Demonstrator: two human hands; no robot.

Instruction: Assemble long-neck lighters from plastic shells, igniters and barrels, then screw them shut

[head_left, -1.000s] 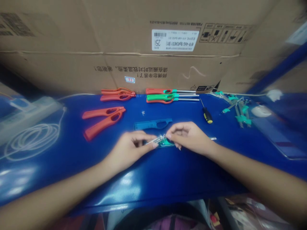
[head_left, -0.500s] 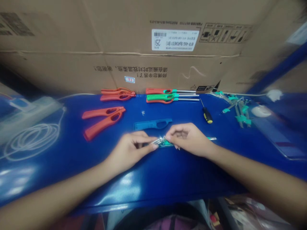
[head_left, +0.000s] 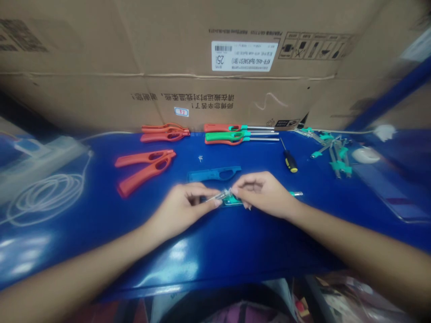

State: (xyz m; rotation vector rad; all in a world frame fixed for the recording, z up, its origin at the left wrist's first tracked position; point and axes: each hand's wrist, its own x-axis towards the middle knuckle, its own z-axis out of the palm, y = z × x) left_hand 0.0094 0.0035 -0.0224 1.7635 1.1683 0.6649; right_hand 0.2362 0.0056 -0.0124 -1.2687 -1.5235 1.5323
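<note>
My left hand and my right hand meet at the middle of the blue table. Both pinch a small clear part held just above a teal lighter body with a metal tube sticking out to the right. The left fingers grip the clear part's left end, the right fingertips its right end. A blue half shell lies flat just behind the hands.
Orange half shells lie at the left, more further back. Finished lighters sit at the back centre, a screwdriver and teal-metal inner parts at the right. A coiled white cable lies far left. A cardboard box walls the back.
Both hands stay pinched on the clear part over the teal body; they have shifted only slightly, the right fingertips closing a little toward the left.
</note>
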